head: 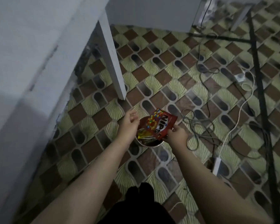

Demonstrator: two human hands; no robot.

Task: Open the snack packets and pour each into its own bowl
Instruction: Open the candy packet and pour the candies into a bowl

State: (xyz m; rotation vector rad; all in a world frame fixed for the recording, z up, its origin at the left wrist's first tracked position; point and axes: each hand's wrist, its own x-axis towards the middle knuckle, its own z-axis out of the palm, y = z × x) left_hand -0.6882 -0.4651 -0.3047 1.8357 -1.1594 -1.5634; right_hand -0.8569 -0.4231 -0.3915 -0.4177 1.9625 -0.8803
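Head view: my left hand is hovering loosely open, holding nothing, just left of the bowl. My right hand is pinching the red snack packet by its near corner, long axis pointing away, over the bowl, between both hands.

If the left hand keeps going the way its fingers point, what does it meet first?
Probably the red packet held by the right hand; the left hand is open beside it, over the bowl. Depth is unclear.
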